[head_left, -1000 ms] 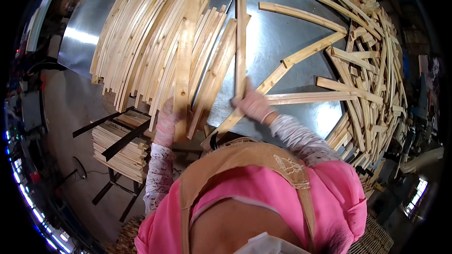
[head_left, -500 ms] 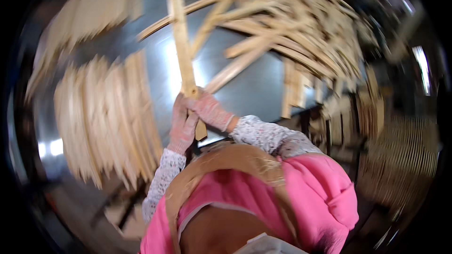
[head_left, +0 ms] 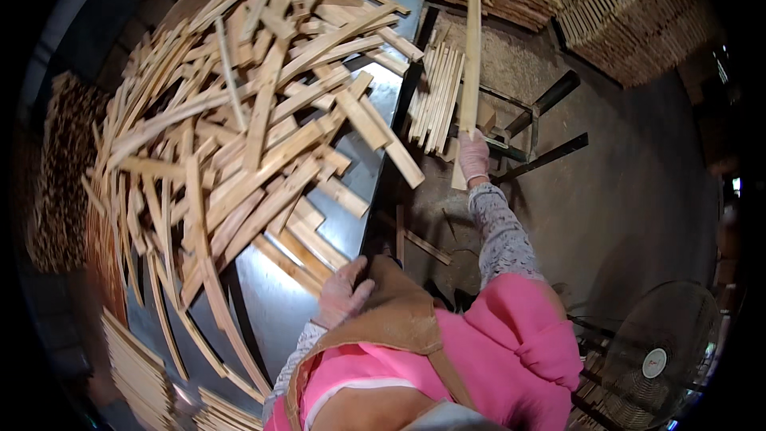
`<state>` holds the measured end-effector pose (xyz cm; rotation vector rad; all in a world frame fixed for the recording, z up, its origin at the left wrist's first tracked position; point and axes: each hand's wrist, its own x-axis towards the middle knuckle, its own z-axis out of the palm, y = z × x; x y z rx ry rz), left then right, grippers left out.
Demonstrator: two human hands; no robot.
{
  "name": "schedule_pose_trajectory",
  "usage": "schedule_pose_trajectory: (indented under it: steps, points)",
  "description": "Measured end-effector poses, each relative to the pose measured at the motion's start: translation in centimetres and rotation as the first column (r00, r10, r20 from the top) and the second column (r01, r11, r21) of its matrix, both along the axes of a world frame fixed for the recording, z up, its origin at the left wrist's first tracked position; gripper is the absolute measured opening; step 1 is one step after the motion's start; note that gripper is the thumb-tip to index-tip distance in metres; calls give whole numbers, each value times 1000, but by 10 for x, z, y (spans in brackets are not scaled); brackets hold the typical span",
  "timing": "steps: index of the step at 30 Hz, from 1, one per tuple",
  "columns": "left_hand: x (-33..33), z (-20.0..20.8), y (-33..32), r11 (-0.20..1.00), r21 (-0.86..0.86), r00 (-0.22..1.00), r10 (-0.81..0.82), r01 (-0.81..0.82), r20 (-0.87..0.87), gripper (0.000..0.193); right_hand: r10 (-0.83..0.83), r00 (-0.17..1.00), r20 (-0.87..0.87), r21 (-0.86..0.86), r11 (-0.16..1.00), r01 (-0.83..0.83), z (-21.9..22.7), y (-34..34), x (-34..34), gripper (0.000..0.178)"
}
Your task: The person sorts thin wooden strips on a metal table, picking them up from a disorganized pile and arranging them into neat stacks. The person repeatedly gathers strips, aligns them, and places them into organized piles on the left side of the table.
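Note:
Out past the table's right edge, my gloved right hand grips a long pale wooden slat near its lower end. The slat points away from me, above or alongside a stack of similar strips; I cannot tell whether they touch. My gloved left hand is at the near edge of the metal table, close to my brown apron. It holds nothing, its thumb and fingers somewhat apart. Just beyond it lie the ends of loose boards from a large tangled pile of wooden pieces.
A black metal frame stands on the floor right of the strip stack. Tall wood stacks rise at the far right. A round fan is at the lower right. Neat slat bundles sit at the near left.
The view has turned rightward. My left hand has let go of the slat, and my right hand has carried it off the table to the right.

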<state>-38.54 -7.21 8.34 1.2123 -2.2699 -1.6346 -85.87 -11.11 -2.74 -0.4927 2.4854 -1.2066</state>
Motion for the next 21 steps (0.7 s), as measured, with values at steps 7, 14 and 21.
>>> schedule_pose_trajectory:
  steps: [7, 14, 21]
  points:
    - [-41, -46, -26, 997, 73, 964, -48, 30, 261, 61, -120, 993, 4, 370, 923, 110, -176, -17, -109, 55]
    - [-53, -59, -55, 914, 362, 946, 62, -182, 318, 52, 358, 932, 60, 589, 741, -322, -226, -74, -108, 57]
    - [-8, -50, -23, 915, -159, 906, 394, -371, 153, 47, 687, 726, -16, 379, 676, -632, -188, -109, -100, 43]
